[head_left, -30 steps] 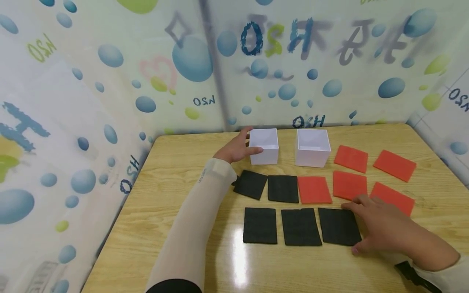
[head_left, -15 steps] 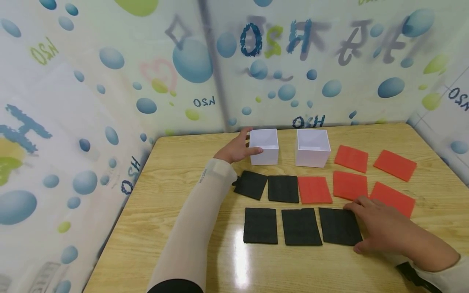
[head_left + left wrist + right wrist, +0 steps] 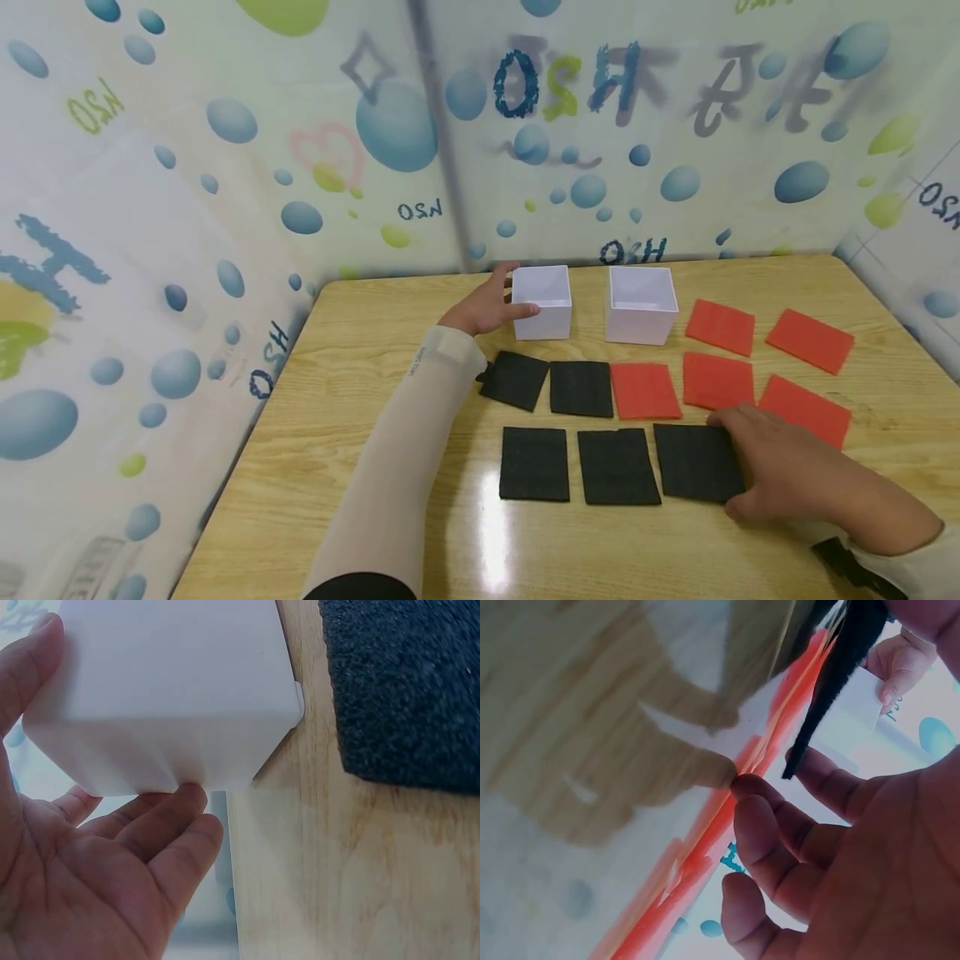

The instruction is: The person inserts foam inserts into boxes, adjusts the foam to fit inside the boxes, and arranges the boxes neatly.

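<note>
My left hand (image 3: 483, 307) grips the left side of an open-topped white box (image 3: 543, 323), thumb on its front wall. In the left wrist view the fingers reach round the white box (image 3: 172, 660). At the right end of the front row, my right hand (image 3: 795, 467) pinches a thin black foam square (image 3: 697, 462) between thumb and forefinger. In the right wrist view that black foam square (image 3: 832, 682) stands tilted off the table, and the other fingertips of the right hand (image 3: 870, 862) are near the tabletop.
A second white box (image 3: 641, 325) stands right of the held one. Several red squares (image 3: 718, 379) lie at the right, one partly behind the right hand. Other black squares (image 3: 534, 464) lie flat in two rows on the wooden table (image 3: 337, 375). A patterned curtain (image 3: 300, 125) hangs behind.
The right-hand black foam square has shifted slightly, and the right fingers have closed a little on its edge. My left hand stays on the white box.
</note>
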Demonstrator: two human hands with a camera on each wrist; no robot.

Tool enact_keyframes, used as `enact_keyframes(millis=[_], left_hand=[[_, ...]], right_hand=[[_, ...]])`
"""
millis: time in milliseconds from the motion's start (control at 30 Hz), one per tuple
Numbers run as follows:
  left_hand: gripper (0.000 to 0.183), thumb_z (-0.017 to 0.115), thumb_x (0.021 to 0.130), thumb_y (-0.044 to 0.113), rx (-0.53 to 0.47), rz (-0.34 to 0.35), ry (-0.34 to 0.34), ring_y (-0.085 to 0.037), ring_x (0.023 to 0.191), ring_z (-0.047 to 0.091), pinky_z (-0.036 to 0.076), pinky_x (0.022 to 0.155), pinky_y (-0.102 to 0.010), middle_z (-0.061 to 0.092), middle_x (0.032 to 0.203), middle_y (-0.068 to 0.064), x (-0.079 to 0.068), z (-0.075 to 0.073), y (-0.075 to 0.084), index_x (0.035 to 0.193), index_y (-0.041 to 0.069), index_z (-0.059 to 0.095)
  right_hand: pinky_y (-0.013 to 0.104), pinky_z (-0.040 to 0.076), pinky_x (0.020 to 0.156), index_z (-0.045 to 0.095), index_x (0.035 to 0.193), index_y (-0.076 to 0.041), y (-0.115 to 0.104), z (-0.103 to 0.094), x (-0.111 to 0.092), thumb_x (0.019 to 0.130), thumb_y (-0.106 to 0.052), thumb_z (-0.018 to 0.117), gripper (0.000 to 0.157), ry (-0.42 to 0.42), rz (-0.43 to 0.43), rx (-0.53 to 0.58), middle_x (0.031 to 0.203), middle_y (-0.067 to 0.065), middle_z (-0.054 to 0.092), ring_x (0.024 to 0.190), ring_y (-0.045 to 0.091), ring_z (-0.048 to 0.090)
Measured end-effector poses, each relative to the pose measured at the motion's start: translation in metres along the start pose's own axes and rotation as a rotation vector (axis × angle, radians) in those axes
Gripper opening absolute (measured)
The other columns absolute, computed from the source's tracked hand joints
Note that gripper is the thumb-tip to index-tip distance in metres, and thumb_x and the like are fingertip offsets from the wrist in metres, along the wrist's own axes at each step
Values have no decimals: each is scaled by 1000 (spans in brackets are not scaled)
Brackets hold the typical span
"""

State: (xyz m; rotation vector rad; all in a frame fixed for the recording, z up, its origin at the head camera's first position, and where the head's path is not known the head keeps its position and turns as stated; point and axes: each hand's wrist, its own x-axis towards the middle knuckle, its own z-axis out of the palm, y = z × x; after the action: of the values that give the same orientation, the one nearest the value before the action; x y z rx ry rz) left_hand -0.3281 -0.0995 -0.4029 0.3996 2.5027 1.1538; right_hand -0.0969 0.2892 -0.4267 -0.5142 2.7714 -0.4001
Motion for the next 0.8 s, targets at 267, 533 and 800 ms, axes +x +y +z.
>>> enact_keyframes(millis=[267, 533, 800], left_hand=[[101, 79, 95, 43, -3, -3, -3, -33, 150, 43, 38, 122, -49, 30, 170, -11, -1, 0, 0, 168, 21, 11], [103, 79, 95, 44, -4, -4, -7, -34, 151, 43, 38, 122, -50, 30, 170, -12, -1, 0, 0, 168, 20, 10], [104, 79, 95, 44, -1, -3, -7, -33, 151, 43, 38, 122, -49, 30, 170, -12, 1, 0, 0, 168, 20, 10]], right_hand=[[48, 57, 87, 47, 142, -2, 9, -1, 1, 63, -42, 99, 103, 0, -18, 120, 137, 19, 60, 114, 30, 62], [39, 57, 81, 42, 145, -1, 10, -5, -1, 69, -34, 97, 100, 10, -27, 234, 136, 18, 57, 111, 30, 60], [32, 53, 77, 40, 147, 2, 11, -9, 0, 75, -25, 96, 95, 117, -67, 320, 128, 13, 59, 108, 23, 55]])
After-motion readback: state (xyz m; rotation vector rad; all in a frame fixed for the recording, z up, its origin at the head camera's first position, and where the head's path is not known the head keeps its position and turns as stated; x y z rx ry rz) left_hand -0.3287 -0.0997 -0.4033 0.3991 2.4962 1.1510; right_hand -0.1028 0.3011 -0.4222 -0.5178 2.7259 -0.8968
